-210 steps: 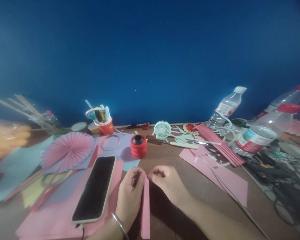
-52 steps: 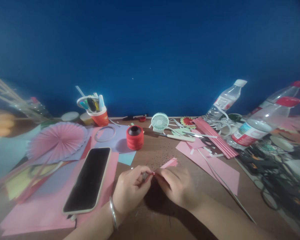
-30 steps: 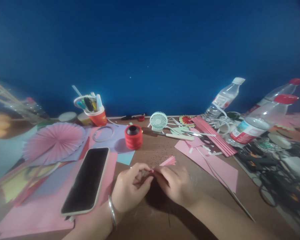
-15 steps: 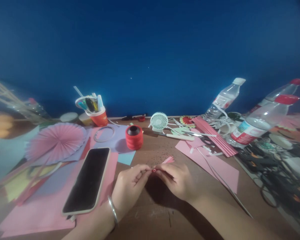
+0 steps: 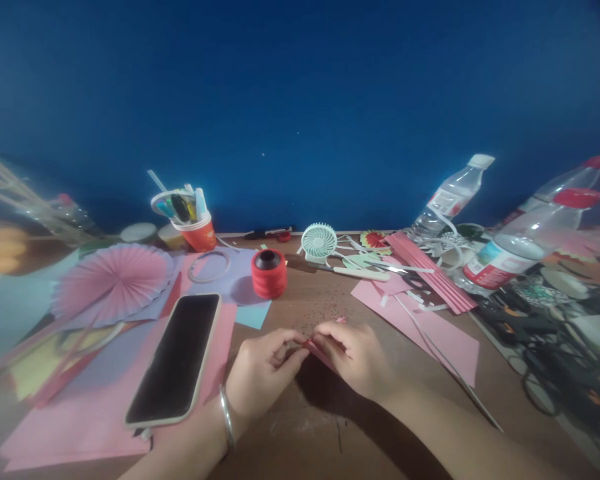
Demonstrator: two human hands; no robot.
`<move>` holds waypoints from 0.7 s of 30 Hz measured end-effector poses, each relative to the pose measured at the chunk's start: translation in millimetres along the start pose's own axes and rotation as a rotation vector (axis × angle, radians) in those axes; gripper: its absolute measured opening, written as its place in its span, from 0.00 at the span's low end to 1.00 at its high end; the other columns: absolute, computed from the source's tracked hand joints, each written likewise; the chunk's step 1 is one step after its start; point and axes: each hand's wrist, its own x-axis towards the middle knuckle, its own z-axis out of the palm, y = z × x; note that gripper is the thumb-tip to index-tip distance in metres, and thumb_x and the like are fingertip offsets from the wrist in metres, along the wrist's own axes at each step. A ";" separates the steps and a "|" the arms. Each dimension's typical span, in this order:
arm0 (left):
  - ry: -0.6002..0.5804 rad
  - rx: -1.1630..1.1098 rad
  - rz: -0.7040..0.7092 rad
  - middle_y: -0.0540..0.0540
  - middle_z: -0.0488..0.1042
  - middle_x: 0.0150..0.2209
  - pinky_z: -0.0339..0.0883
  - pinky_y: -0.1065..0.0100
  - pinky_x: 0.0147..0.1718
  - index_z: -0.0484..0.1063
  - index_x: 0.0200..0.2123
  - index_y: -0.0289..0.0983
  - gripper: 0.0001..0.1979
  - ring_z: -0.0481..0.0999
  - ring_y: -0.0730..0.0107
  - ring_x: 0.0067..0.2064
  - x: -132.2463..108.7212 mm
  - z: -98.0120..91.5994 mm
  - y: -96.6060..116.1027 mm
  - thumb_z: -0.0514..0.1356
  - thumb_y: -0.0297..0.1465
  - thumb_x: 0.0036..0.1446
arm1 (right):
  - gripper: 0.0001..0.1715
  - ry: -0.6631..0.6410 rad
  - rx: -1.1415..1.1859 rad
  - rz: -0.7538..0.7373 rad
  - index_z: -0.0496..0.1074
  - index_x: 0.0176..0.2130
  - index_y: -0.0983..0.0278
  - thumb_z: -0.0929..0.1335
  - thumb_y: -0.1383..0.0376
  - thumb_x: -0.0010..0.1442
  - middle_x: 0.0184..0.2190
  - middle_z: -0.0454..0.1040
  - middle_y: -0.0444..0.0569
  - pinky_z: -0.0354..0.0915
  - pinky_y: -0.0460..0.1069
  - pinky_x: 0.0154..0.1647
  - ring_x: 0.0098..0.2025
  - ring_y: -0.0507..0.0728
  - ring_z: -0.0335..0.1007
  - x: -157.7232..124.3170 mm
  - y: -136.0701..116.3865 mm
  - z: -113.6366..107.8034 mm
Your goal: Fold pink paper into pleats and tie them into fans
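My left hand (image 5: pixel 263 373) and my right hand (image 5: pixel 353 357) meet low at the middle of the brown table (image 5: pixel 310 427). Both pinch a small folded strip of pink paper (image 5: pixel 316 349). Most of the strip is hidden under my right fingers; only its red-pink end shows between the fingertips. A silver bangle sits on my left wrist.
A black phone (image 5: pixel 176 358) lies on pink sheets (image 5: pixel 80 427) to the left, beside a pleated pink paper fan (image 5: pixel 113 281). A red spool (image 5: pixel 269 273), a small white fan (image 5: pixel 319 243), an orange pen cup (image 5: pixel 197 230) and scissors (image 5: pixel 365 271) stand behind. Plastic bottles (image 5: pixel 525 250) and pink sheets (image 5: pixel 430 333) fill the right.
Seven seconds ago the strip lay long and flat between my hands. It has since been folded short, and its free end has sunk from sticking up to lying under my right fingers.
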 end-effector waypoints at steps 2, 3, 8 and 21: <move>0.032 0.034 0.022 0.57 0.56 0.16 0.53 0.76 0.20 0.70 0.29 0.40 0.07 0.56 0.79 0.19 0.1 0.6 -0.4 0.54 0.33 0.53 | 0.14 0.000 0.010 0.010 0.67 0.27 0.63 0.59 0.63 0.60 0.19 0.68 0.41 0.54 0.42 0.24 0.20 0.47 0.60 -0.5 0.1 0.9; 0.042 0.045 0.036 0.57 0.58 0.17 0.53 0.76 0.20 0.70 0.27 0.39 0.07 0.57 0.79 0.19 0.2 0.7 0.1 0.53 0.32 0.53 | 0.14 0.001 0.013 0.012 0.67 0.27 0.63 0.59 0.63 0.59 0.19 0.68 0.41 0.54 0.42 0.24 0.21 0.47 0.60 -0.7 0.2 1.6; 0.104 0.165 0.127 0.57 0.56 0.15 0.52 0.76 0.21 0.68 0.24 0.38 0.06 0.56 0.80 0.19 -0.1 0.9 3.2 0.54 0.29 0.51 | 0.13 -0.007 0.027 0.002 0.68 0.29 0.63 0.59 0.62 0.60 0.21 0.70 0.43 0.54 0.43 0.25 0.22 0.48 0.62 -1.3 -1.4 4.2; -0.040 -0.186 -0.145 0.56 0.55 0.18 0.50 0.76 0.20 0.66 0.26 0.37 0.09 0.55 0.79 0.21 1.9 -2.4 6.5 0.51 0.35 0.54 | 0.14 0.013 0.009 0.004 0.64 0.24 0.64 0.58 0.66 0.59 0.16 0.61 0.40 0.50 0.43 0.23 0.19 0.47 0.54 -4.4 -0.6 9.2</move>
